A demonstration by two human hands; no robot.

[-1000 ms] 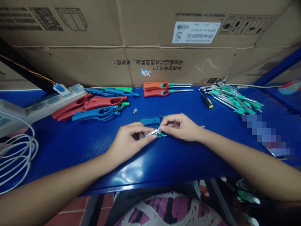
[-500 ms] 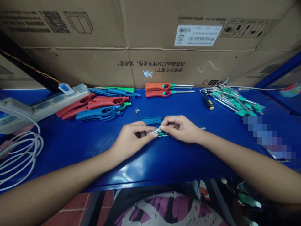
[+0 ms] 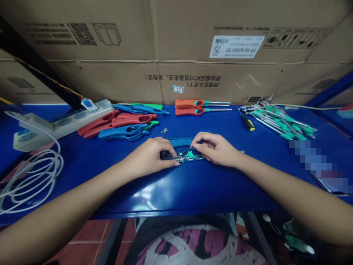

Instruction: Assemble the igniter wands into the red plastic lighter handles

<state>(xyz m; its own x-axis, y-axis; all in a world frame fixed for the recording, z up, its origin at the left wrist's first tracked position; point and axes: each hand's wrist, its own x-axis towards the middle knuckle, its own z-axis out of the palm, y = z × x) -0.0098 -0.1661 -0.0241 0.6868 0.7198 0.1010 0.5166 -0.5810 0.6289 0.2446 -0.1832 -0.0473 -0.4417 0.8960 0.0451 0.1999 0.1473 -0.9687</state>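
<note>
On the blue table lies an opened blue lighter shell (image 3: 180,142), with a green-and-metal insert (image 3: 192,155) and thin wires in its near half. My left hand (image 3: 154,154) is closed on a clear tubular part (image 3: 174,159) at the left end of that half. Fingers of my right hand (image 3: 216,149) are pinched together over the shell's right part; whatever they hold is too small to make out. A metal tip sticks out to the right beyond my right hand.
Red and blue shells (image 3: 124,125) lie beside a power strip (image 3: 66,123) at left. Two orange-red lighters (image 3: 191,106) lie at the back. A screwdriver (image 3: 247,122) and a pile of green-and-metal inserts (image 3: 281,119) are at right. Small screws (image 3: 164,130) lie behind the shell.
The clear part has come down from between my hands into the shell's left end, with my left hand on it. My right hand has moved off it slightly. The camera view has shifted.
</note>
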